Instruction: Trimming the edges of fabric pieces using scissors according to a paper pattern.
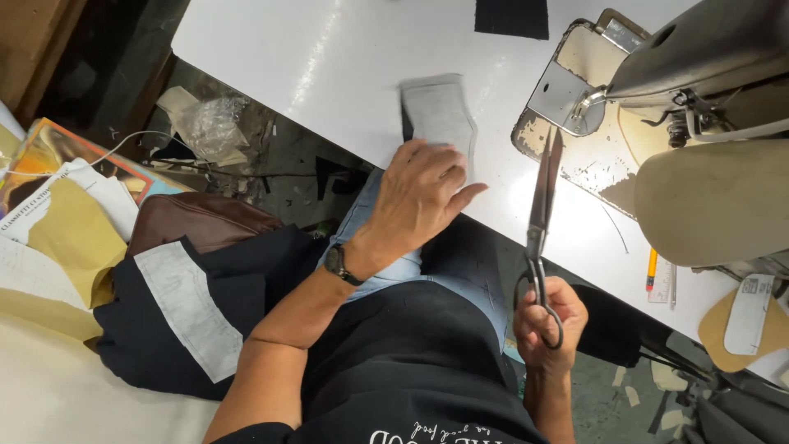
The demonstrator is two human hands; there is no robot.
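Observation:
My left hand [421, 197] rests flat on the near end of a grey fabric piece [440, 111] lying on the white table [329, 66]. A dark watch sits on that wrist. My right hand [549, 316] grips the handles of long dark scissors [542, 197]. Their closed blades point up toward the sewing machine's metal plate [567, 94]. The scissors hang to the right of the fabric piece and do not touch it.
A grey sewing machine [707, 57] stands at the right on its worn base. A black cloth patch [511, 16] lies at the table's far edge. Dark fabric with a grey strip [193, 308], a brown bag [197, 222] and papers [66, 222] lie at the left. A pencil [651, 270] lies near the table's edge.

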